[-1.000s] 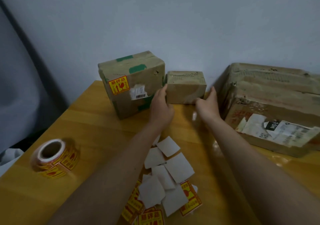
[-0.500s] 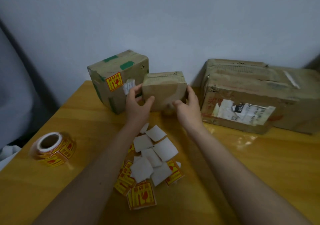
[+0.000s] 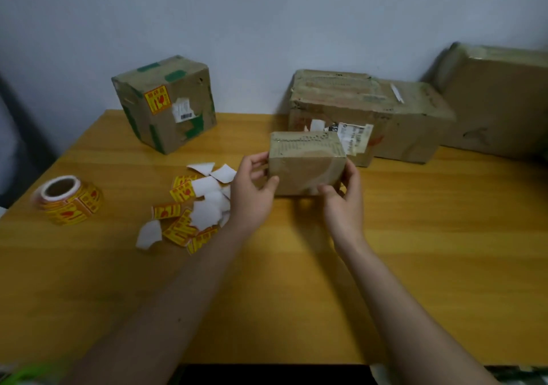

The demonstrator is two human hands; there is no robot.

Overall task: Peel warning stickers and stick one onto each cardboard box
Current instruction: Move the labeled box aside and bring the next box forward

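A small brown cardboard box (image 3: pixel 307 162) is held just above the wooden table (image 3: pixel 415 236). My left hand (image 3: pixel 252 189) grips its left end and my right hand (image 3: pixel 344 197) grips its right end, thumbs on the front face. No sticker shows on the faces I see. At the back left stands a taller box (image 3: pixel 166 103) bearing a yellow and red warning sticker (image 3: pixel 157 100). A roll of the same stickers (image 3: pixel 68 200) lies at the left. Loose stickers and white backing papers (image 3: pixel 195 206) are scattered left of my left hand.
A wide box (image 3: pixel 367 111) with a torn white label stands against the wall behind the small one. A larger box (image 3: pixel 501 100) leans at the far right. The table's front edge runs along the bottom of the view.
Both hands closed on the small box by the taller one, lifted it and brought it toward me and to the right. It now sits in front of the wide box.
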